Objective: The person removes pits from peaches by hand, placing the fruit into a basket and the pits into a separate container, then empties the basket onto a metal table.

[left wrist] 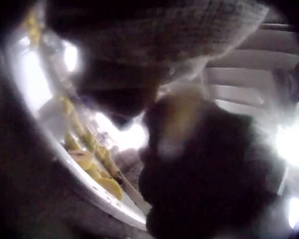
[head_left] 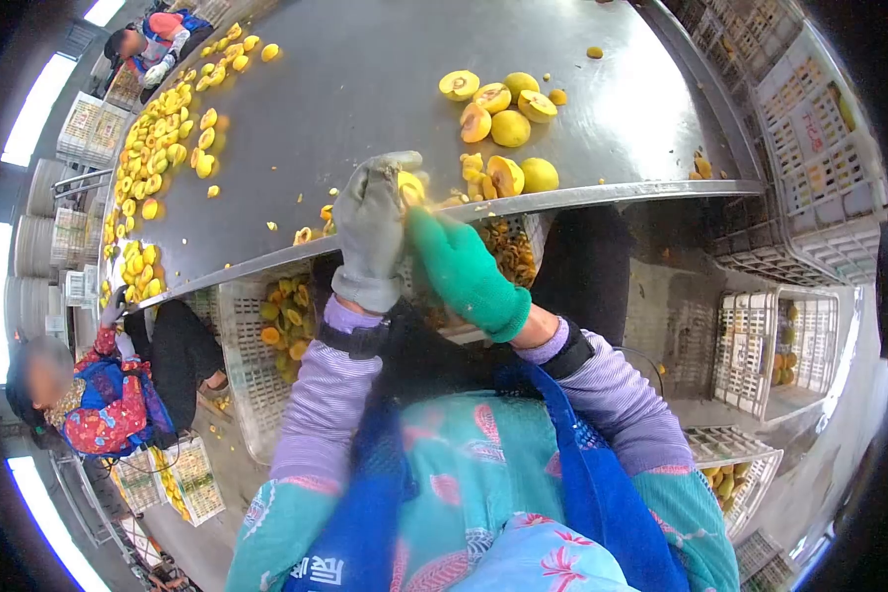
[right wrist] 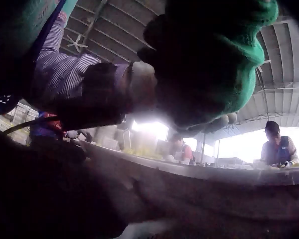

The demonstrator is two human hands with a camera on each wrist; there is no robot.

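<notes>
In the head view the left hand [head_left: 369, 232], in a grey glove, holds a yellow fruit piece [head_left: 410, 187] just over the table's near edge. The right hand [head_left: 467, 271], in a green glove, meets it from the right with curled fingers at the fruit's lower side; whatever lies inside those fingers is blurred and hidden. Both wrist views are dark: the left wrist view has a blurred yellowish patch [left wrist: 182, 117] between the hands, and the right wrist view has the green glove [right wrist: 214, 74] from behind.
Whole and halved yellow fruits [head_left: 510, 128] lie on the metal table [head_left: 365, 89], with many halves [head_left: 158, 148] along its left side. Below the edge stand crates [head_left: 252, 375] holding fruit and scraps. Two people [head_left: 99, 405] work at the left; more crates [head_left: 809, 138] are stacked right.
</notes>
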